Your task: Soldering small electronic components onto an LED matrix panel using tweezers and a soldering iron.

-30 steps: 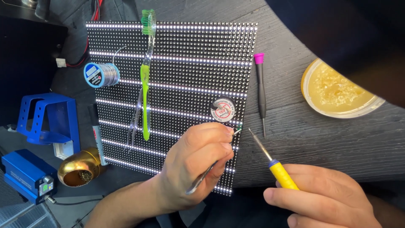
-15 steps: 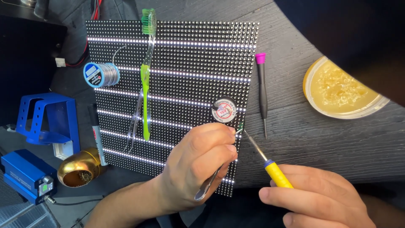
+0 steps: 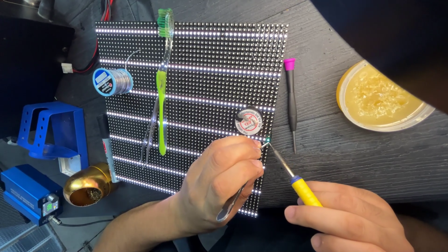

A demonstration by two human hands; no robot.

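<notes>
A black LED matrix panel (image 3: 196,84) with lit white rows lies on the dark wooden table. My left hand (image 3: 219,179) pinches metal tweezers (image 3: 232,205), whose tips meet the panel's right edge near a small green light. My right hand (image 3: 347,219) grips a yellow-handled soldering iron (image 3: 305,191). The iron's tip touches the same spot beside the tweezer tips. A small round tin (image 3: 248,122) sits on the panel just above that spot.
On the panel lie a green toothbrush (image 3: 161,84), spare tweezers (image 3: 148,135) and a solder spool (image 3: 112,81). A pink-capped screwdriver (image 3: 291,102) and a round tub of yellow paste (image 3: 380,98) lie to the right. At left are a blue stand (image 3: 51,130), a brass tip cleaner (image 3: 86,184) and a blue station (image 3: 30,193).
The soldering iron tip has moved up and left to meet the tweezer tips at the panel's right edge. My left hand has barely shifted.
</notes>
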